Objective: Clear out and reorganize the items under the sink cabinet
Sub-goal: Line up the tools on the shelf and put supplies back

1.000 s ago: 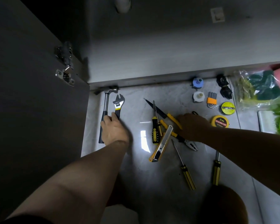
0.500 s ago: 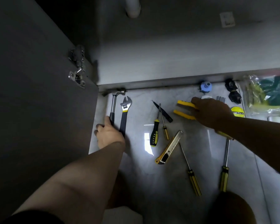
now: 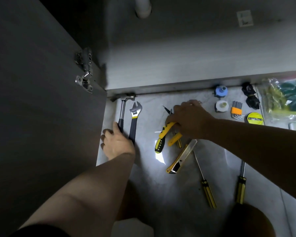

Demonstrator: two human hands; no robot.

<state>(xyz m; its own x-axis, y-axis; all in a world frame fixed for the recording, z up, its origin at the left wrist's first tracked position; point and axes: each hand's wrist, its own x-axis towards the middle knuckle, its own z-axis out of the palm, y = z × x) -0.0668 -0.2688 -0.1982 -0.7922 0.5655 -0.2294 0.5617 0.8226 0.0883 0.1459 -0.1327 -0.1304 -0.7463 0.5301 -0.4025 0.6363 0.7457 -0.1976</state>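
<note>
1. The right hand (image 3: 190, 120) reaches in from the right, palm down, and grips the yellow-handled pliers (image 3: 167, 130). Their handles poke out near-left, over a screwdriver (image 3: 159, 145).
2. The left hand (image 3: 117, 144) lies relaxed on the floor (image 3: 161, 194) and holds nothing. Its thumb is against the hammer (image 3: 122, 110), with the wrench (image 3: 135, 115) just right.
3. Likely step: lining up the tools on the floor, near side of the cabinet (image 3: 178, 62).
4. The next move probably calls for setting the pliers parallel beside the wrench, clear of the cutter (image 3: 180, 159).
</note>
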